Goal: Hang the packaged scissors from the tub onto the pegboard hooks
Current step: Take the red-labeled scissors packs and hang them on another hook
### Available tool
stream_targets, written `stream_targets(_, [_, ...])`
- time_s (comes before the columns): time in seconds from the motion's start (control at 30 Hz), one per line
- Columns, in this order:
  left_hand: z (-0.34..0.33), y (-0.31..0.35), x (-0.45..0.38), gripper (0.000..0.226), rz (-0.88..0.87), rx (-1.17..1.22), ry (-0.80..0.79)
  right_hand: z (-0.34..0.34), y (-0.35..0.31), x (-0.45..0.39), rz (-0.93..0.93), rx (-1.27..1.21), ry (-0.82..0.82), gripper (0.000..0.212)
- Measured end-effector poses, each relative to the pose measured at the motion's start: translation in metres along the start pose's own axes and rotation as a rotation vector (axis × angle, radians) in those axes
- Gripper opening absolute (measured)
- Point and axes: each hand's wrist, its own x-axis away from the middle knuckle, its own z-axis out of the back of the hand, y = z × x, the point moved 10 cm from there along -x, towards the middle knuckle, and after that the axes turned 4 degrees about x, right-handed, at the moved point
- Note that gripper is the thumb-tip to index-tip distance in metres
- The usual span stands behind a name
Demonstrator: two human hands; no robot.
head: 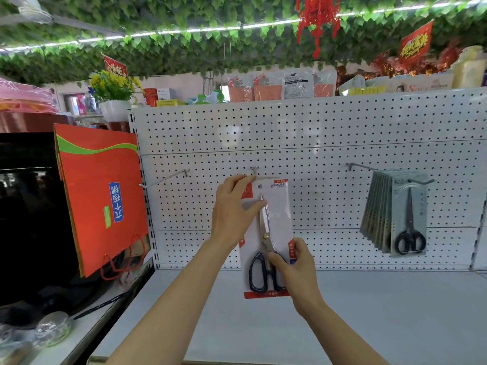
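Pegboard [316, 133]: three hooks; one scissors pack [274, 206] held by left hand [232, 209], right hand [295, 270]

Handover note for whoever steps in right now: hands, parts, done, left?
Left hand: pinching the top of the scissors pack just under the middle hook.
Right hand: gripping the pack's lower right edge by the handles.
Done: a batch of packs hangs on the right hook.
Left: seat this pack's hole on the middle hook; left hook is empty. Tub not in view.

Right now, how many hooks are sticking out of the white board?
3: an empty left hook, a middle hook above the held scissors pack, and a right hook carrying a stack of scissors packs.
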Motion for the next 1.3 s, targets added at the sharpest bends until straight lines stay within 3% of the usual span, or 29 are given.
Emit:
stream_targets(0.4, [-0.013,-0.012,-0.013,0.059,0.027,-0.096,-0.045,-0.008,0.013,-0.015,-0.060,0.003,-0.006,0.032])
stream_targets(0.73, [-0.033,-0.032,-0.034,0.053,0.078,-0.222,-0.081,-0.031,0.037,-0.057,-0.145,0.098,-0.119,0.027])
stream_targets(1.13, [-0.034,-0.037,-0.034,0.064,0.069,-0.305,-0.134,-0.022,0.032,-0.078,-0.020,0.429,-0.100,0.025])
stream_targets(1.3, [-0.028,-0.033,-0.028,0.078,0.095,-0.362,-0.198,-0.002,0.012,-0.071,0.044,0.526,-0.082,0.050])
